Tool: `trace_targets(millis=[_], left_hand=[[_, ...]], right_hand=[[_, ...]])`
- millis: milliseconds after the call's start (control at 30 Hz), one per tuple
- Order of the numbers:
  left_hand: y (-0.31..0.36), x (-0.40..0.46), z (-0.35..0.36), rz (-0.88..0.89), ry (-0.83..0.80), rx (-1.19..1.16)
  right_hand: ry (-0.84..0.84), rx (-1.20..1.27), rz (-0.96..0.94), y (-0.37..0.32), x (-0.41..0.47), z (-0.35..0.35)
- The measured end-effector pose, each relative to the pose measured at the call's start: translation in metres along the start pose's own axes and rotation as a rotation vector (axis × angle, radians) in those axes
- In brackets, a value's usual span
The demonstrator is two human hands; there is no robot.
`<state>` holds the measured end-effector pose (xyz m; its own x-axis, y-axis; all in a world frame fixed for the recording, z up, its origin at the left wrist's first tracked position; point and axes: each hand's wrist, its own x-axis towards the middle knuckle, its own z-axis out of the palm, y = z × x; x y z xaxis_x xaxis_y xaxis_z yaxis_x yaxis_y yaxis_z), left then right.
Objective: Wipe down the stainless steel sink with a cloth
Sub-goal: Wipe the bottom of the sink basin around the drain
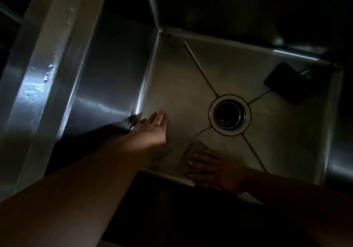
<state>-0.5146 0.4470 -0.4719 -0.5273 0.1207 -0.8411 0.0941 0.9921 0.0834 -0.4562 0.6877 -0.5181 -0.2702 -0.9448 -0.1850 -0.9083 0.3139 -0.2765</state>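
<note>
Cloth (pixel 193 152) lies on the sink (pixel 238 71) floor near the drain (pixel 229 115), pressed flat under the right hand (pixel 214 169); left hand (pixel 155 126) spread open by the left wall

The stainless steel sink (pixel 191 78) is a deep, square, dimly lit basin with creases running to a round middle drain. A pale cloth (pixel 193 151) lies flat on its near floor.

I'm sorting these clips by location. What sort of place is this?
Probably a kitchen, dimly lit: a deep steel sink with a round drain, and a dark sponge-like block in its far corner. The right hand presses a cloth on the sink floor.
</note>
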Motion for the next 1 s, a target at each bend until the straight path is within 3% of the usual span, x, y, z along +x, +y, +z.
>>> trace_targets(millis=[233, 400, 533, 633, 700, 767, 867, 1000], left_hand=[[0.011, -0.005, -0.006, -0.034, 0.007, 0.045], [0.030, -0.004, -0.015, -0.011, 0.084, 0.019], [0.034, 0.004, -0.026, -0.036, 0.086, -0.001], [0.034, 0.010, -0.027, -0.067, 0.061, -0.040], [0.035, 0.013, -0.024, -0.068, 0.032, -0.043], [0.035, 0.015, -0.019, -0.060, 0.015, -0.047], [0.035, 0.015, -0.013, -0.036, 0.016, -0.031], [0.036, 0.015, -0.014, -0.050, -0.008, -0.021]], right_hand=[[-0.063, -0.196, 0.150, 0.044, -0.084, 0.003], [-0.056, -0.127, 0.315, 0.035, -0.099, 0.001], [-0.175, -0.018, 0.667, 0.034, -0.107, -0.006], [-0.088, -0.002, 0.930, 0.053, -0.080, -0.015], [-0.088, 0.129, 1.230, 0.069, -0.063, -0.011], [0.075, 0.343, 1.463, 0.087, -0.037, -0.014], [0.198, 0.418, 1.472, 0.107, 0.001, -0.024], [0.310, 0.523, 1.225, 0.111, 0.039, -0.030]])
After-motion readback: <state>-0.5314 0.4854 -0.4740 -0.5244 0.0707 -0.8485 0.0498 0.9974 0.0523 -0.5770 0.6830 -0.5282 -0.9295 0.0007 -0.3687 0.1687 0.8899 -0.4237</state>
